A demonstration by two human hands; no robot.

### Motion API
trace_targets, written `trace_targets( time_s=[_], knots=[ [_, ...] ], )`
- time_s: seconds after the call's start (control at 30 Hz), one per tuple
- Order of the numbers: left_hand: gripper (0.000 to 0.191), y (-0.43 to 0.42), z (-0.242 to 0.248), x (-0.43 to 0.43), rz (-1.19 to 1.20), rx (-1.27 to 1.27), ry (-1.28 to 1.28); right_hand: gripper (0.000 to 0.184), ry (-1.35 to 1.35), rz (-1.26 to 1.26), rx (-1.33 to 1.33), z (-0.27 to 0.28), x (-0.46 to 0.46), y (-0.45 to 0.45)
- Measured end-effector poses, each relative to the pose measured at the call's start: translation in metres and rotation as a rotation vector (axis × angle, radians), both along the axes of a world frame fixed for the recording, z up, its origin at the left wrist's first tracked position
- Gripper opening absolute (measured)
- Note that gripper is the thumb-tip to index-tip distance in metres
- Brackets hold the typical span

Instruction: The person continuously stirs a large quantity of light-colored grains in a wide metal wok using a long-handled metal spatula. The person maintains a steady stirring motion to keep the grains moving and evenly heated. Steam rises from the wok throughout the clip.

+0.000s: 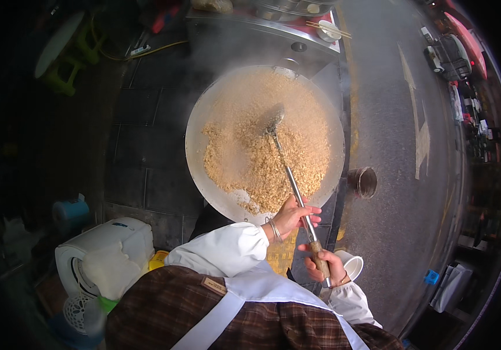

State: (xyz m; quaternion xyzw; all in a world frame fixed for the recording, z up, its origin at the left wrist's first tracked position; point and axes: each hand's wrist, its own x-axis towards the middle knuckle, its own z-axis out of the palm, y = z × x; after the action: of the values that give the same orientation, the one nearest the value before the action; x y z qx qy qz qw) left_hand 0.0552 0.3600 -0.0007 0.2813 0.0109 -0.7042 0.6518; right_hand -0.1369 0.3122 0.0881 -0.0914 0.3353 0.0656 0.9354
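Note:
A very wide, shallow metal pan (pixel 198 162) stands before me, spread with a steaming golden-brown crumbly food (pixel 272 170), perhaps chopped grain or nuts. Into it reaches a long-handled ladle (pixel 294 179), its bowl resting in the food near the pan's middle and blurred by steam. Around the ladle's metal shaft, just over the pan's near rim, is my left hand (pixel 292 217), with several thin bracelets at the wrist. Closer to my body, my right hand (pixel 325 264) grips the wooden end of the handle. White sleeves cover both forearms.
Beyond the pan is a metal counter (pixel 250 33) with a white bowl (pixel 329 31) and chopsticks (pixel 316 27). A bucket (pixel 366 181) stands by the right kerb, a white tub (pixel 351 264) beside my right hand. At left are a white container (pixel 115 238) and green stools (pixel 64 76). A road (pixel 386 153) runs along the right.

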Motion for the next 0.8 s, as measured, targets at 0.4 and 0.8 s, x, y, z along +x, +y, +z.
trace_targets(
  time_s=[0.4, 0.8],
  knots=[
    [0.021, -0.048, -0.088, 0.141, 0.048, 0.46, -0.981, 0.051, 0.234, 0.067, -0.591, -0.086, 0.173, 0.024],
    [0.009, 0.021, -0.07, -0.062, -0.325, 0.414, 0.073, 0.052, 0.402, 1.155, -1.632, -0.026, -0.069, -0.033]
  ],
)
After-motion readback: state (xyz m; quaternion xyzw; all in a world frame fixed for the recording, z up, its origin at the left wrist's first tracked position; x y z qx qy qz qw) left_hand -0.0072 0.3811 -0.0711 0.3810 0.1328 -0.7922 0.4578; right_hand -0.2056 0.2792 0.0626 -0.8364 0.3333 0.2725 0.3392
